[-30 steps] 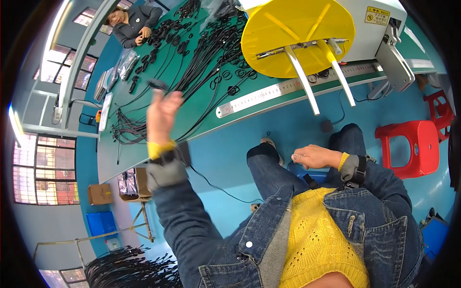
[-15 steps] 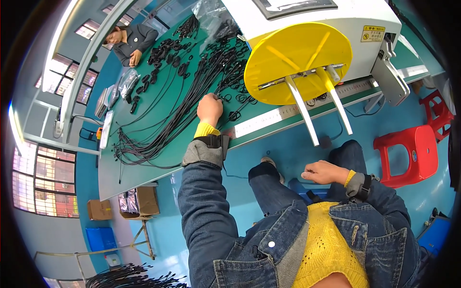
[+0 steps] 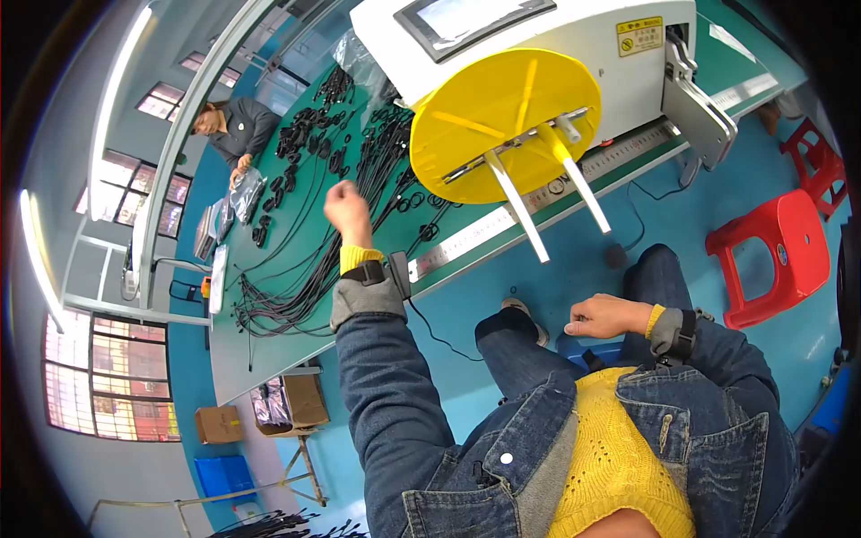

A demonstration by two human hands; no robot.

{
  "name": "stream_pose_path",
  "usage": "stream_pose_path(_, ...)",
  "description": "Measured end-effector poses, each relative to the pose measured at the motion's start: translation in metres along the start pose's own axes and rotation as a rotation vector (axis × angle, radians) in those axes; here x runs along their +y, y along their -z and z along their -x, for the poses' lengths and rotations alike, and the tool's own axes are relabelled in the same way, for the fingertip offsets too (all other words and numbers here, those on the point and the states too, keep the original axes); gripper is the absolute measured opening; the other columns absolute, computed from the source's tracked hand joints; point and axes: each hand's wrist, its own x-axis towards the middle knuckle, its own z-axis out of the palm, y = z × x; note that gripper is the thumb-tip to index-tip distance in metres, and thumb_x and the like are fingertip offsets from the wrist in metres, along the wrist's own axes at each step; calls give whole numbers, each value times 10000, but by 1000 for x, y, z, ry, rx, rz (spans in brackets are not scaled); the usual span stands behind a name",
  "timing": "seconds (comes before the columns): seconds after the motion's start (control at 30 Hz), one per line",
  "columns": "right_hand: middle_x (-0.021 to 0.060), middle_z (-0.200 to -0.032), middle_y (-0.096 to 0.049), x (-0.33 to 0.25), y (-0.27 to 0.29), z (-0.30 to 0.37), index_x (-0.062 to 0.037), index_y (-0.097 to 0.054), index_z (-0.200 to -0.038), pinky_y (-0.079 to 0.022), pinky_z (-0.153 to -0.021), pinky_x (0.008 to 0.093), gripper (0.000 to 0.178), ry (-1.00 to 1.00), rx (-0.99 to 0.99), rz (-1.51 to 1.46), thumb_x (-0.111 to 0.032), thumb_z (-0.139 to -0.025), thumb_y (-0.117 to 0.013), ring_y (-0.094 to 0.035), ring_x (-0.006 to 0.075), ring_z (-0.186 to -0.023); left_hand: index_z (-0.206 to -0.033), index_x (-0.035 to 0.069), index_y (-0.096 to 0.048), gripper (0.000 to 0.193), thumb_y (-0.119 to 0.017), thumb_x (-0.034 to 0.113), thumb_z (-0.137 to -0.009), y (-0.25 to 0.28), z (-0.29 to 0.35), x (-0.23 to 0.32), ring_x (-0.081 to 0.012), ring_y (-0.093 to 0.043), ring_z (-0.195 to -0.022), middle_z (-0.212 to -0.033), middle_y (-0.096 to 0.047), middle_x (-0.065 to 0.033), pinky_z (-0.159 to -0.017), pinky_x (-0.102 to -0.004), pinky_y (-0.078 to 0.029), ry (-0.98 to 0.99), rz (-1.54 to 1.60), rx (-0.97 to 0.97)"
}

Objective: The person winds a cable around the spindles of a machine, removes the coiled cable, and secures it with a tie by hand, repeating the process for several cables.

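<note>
My left hand (image 3: 348,211) is over the green table, just above a long bundle of black cables (image 3: 309,282). Its fingers are curled, and whatever they may hold is hidden behind the hand. Coiled black cables (image 3: 421,231) lie to the right of it by the table's front edge. My right hand (image 3: 610,316) hovers over my lap with its fingers curled in, and nothing shows in it. A white machine (image 3: 619,90) with a round yellow disc (image 3: 502,108) and two projecting rods stands right of my left hand.
A metal ruler strip (image 3: 475,235) runs along the table's front edge. Black connectors (image 3: 309,134) lie in heaps further back. Across the table, a person (image 3: 242,125) handles a clear plastic bag (image 3: 247,195). Red stools (image 3: 776,255) stand at right, cardboard boxes (image 3: 305,402) at lower left.
My left hand has moved left and away from the coiled cables by the table edge. My right hand keeps its pose. The person opposite has reached to the plastic bag. The view has shifted.
</note>
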Motion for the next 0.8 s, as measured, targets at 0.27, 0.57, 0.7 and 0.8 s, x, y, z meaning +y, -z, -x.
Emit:
stream_pose_path(0.27, 155, -704, -604, -7, 9, 12, -47, -576, -889, -443, -631, 399, 348, 64, 102, -3, -386, -816, -551, -582, 333, -715, -1021, 38, -583, 217, -452, 178, -920, 42, 68, 67, -6, -276, -489, -599, -358, 79, -416, -174, -200, -160, 352, 82)
stream_pose_path(0.57, 169, -955, -578, -116, 79, 67, 19, -498, -1078, -462, -584, 299, 411, 695, 1310, 182, -165, -748, -660, -558, 277, -701, -950, -3, -615, 181, -528, -23, -793, 84, 281, 116, -204, -518, -544, -741, -598, -124, -507, -274, -416, -641, -88, -298)
stream_pose_path(0.7, 181, -974, -563, -81, 76, 73, 13, -494, -1081, -461, -601, 311, 412, 707, 954, 501, -159, -741, -652, -558, 298, -745, -942, 1, -612, 160, -547, 9, -796, 74, 300, 122, -255, -546, -569, -708, -585, -134, -532, -290, -433, -442, -113, -388)
stream_pose_path(0.8, 170, -938, -561, -80, 65, 77, 14, -501, -1076, -457, -603, 325, 417, 691, 978, 476, -115, -710, -652, -552, 299, -739, -957, 0, -608, 165, -552, 32, -806, 65, 308, 122, -264, -567, -593, -726, -596, -138, -551, -297, -450, -366, -49, -430)
